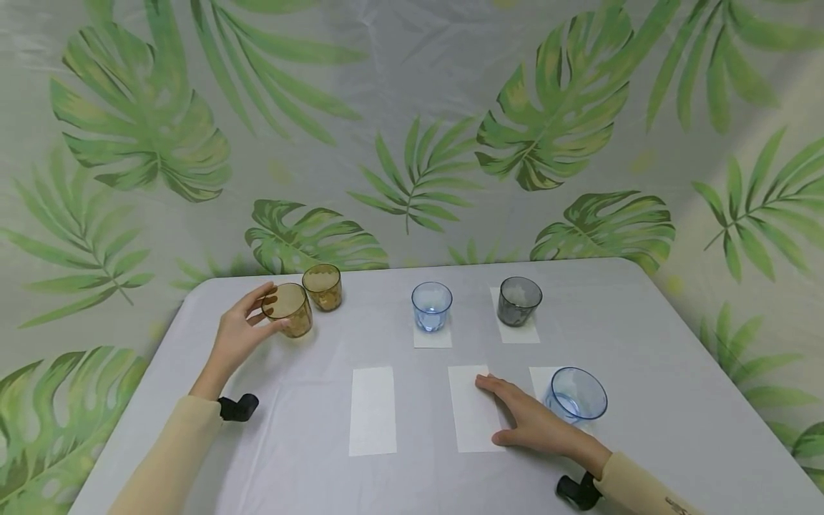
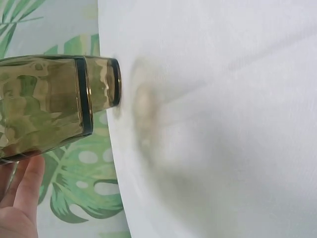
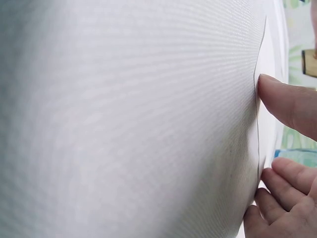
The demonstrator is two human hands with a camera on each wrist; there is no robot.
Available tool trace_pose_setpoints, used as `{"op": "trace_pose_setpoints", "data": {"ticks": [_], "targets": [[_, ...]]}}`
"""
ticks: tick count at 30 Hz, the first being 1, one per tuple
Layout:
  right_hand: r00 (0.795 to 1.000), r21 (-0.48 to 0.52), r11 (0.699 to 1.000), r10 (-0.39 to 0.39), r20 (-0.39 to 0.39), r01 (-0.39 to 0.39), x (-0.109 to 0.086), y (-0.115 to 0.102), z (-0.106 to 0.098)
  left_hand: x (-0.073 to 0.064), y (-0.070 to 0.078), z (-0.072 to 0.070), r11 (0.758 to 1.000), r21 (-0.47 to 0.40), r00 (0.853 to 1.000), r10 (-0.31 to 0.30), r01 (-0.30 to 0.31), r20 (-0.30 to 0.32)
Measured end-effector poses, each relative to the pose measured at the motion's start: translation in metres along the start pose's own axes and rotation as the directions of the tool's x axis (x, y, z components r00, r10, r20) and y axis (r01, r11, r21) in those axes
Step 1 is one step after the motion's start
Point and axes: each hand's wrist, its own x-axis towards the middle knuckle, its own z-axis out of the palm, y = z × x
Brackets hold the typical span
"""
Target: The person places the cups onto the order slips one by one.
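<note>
My left hand (image 1: 237,336) grips an amber glass tumbler (image 1: 295,315) at the table's far left, thumb on the near side and fingers on the other. In the left wrist view this tumbler (image 2: 44,106) hangs over the cloth, its shadow below. Just behind it stands a second amber tumbler (image 1: 324,292). My right hand (image 1: 537,422) rests with fingers loosely spread at the right edge of a white paper rectangle (image 1: 471,418). In the right wrist view, the thumb (image 3: 290,104) is right at the paper's edge. Nothing is in that hand.
Right beside the right hand, a blue tumbler (image 1: 576,393) stands on another paper (image 1: 539,379). A blue tumbler (image 1: 431,307) and a grey tumbler (image 1: 518,302) stand on papers at the back. One bare paper (image 1: 372,411) lies left of centre. A leaf-patterned curtain (image 1: 412,129) hangs behind.
</note>
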Motion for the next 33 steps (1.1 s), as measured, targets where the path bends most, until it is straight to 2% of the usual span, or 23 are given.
{"op": "trace_pose_setpoints", "data": {"ticks": [4, 8, 22, 28, 33], "targets": [[1.000, -0.003, 1.000, -0.003, -0.003, 0.003, 0.000, 0.000, 0.001, -0.006, 0.022, 0.001, 1.000, 0.005, 0.999, 0.017, -0.017, 0.027], [1.000, 0.015, 1.000, 0.010, 0.006, -0.010, 0.001, 0.000, 0.000, -0.010, 0.034, 0.004, 0.999, 0.023, 0.998, 0.026, -0.027, 0.052], [1.000, 0.001, 1.000, 0.007, 0.001, -0.007, 0.000, -0.001, 0.001, -0.016, 0.051, 0.021, 0.996, -0.019, 0.989, 0.086, -0.084, 0.122], [1.000, -0.002, 1.000, 0.026, 0.007, -0.026, 0.001, 0.000, 0.002, -0.019, 0.057, 0.030, 0.992, -0.032, 0.979, 0.129, -0.125, 0.159], [0.999, -0.003, 0.999, 0.041, 0.011, -0.041, 0.002, 0.001, 0.002, -0.021, 0.062, 0.041, 0.982, -0.076, 0.965, 0.184, -0.173, 0.187]]}}
